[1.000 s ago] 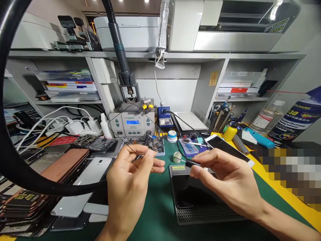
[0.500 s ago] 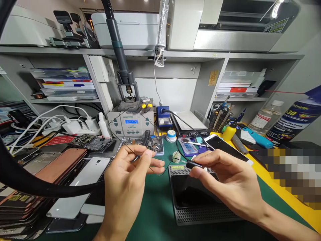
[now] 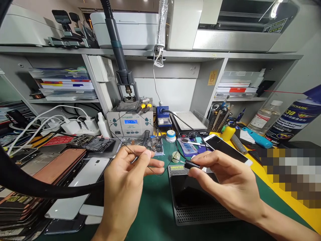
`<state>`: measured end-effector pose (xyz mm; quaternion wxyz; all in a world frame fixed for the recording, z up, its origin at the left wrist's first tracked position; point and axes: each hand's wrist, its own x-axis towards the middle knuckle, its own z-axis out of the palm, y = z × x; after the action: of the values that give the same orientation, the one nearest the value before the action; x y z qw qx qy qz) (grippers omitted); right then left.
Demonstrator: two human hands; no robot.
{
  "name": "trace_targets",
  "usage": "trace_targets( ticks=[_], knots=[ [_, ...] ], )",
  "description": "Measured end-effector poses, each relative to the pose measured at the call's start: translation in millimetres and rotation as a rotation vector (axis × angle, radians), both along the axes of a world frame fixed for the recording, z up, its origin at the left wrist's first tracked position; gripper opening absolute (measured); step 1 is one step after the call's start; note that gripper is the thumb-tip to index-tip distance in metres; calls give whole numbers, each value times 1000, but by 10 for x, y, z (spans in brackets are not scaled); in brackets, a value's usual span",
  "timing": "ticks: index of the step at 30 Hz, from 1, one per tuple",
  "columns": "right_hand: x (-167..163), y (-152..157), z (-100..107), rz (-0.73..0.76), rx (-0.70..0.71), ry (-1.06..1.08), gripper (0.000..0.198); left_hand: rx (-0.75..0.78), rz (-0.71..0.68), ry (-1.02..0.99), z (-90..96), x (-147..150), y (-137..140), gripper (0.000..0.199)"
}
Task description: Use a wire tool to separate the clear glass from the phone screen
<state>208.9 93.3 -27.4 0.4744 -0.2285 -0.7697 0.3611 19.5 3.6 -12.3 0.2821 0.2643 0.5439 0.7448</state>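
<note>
My left hand [image 3: 130, 177] is closed in a pinch on a thin dark wire [image 3: 123, 143]. The wire rises in a wide loop before the grey station and comes back round under the fingers. Between thumb and fingers of my right hand [image 3: 225, 180] is the black grip of a soldering iron [image 3: 192, 164], its thin metal tip pointing left. A black cord runs from the blue iron stand [image 3: 164, 118] towards this hand. Below it, a dark-screened phone [image 3: 193, 194] lies on a black perforated pad [image 3: 200, 216]. The hands are apart.
Behind the hands stand a grey hot-air station [image 3: 130, 125], a small glass jar [image 3: 176, 156] and a white tub [image 3: 171, 135]. Stacked phone parts [image 3: 45, 177] crowd the left. A white phone [image 3: 227, 149], yellow bottle [image 3: 228, 132] and large blue can [image 3: 288, 122] are on the right.
The whole view has shifted very slightly. Both hands keep nearly the same pose and hold on their things.
</note>
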Motion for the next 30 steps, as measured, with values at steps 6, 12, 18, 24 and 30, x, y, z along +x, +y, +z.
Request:
trace_targets(
  ticks=[6, 12, 18, 24, 30],
  knots=[
    [11, -7, 0, -18, -6, -31, 11, 6, 0, -13, 14, 9, 7, 25],
    [-1, 3, 4, -13, 3, -32, 10, -3, -4, -15, 10, 15, -6, 25],
    [4, 4, 5, -21, 10, -18, 10, -10, -4, -22, 0, 1, -4, 27],
    [-5, 18, -5, -1, 13, -44, 11, -13, -10, -22, 5, 2, -5, 27],
    [7, 16, 0, -17, 11, -14, 11, -16, -12, -27, 2, 1, -1, 28]
  ],
)
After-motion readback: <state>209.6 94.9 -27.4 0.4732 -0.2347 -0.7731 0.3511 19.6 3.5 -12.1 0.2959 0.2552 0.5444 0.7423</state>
